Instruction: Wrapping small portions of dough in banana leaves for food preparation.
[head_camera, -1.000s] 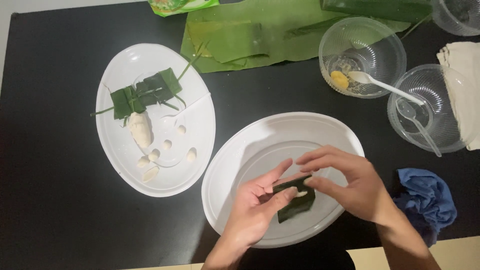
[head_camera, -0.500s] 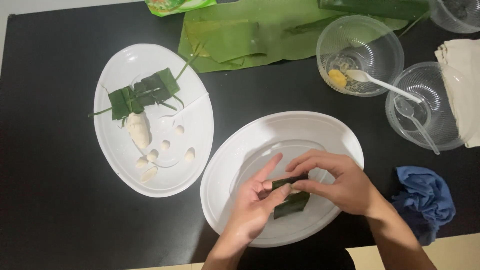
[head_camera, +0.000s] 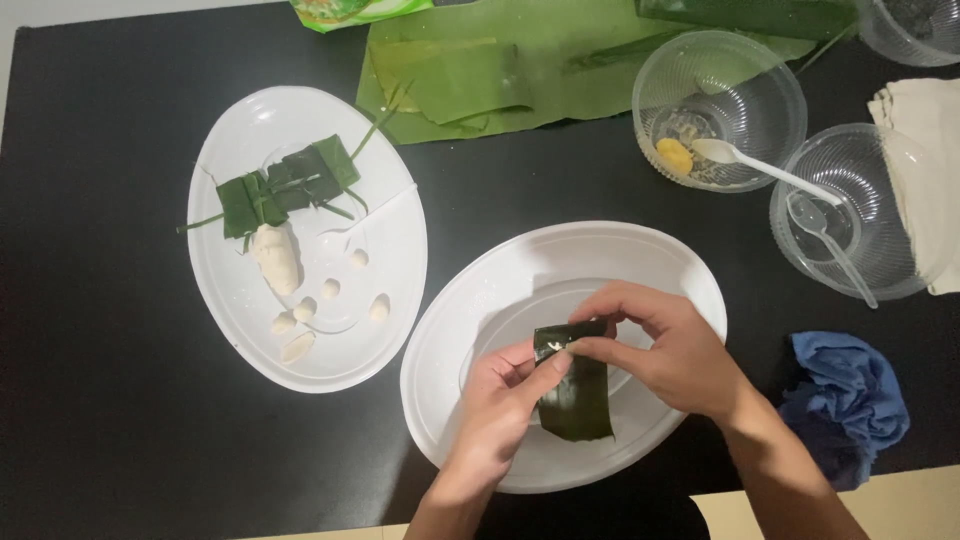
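Both hands, the left hand (head_camera: 500, 405) and right hand (head_camera: 665, 345), pinch a folded green leaf strip (head_camera: 573, 385) over the near white plate (head_camera: 450, 400). Beyond, a second white plate (head_camera: 230, 330) carries tied leaf parcels (head_camera: 285, 185) and dough pieces (head_camera: 275, 255) on the black table (head_camera: 100, 440).

1 head-worn view, looking steeply down, close over black table (head_camera: 100, 420)
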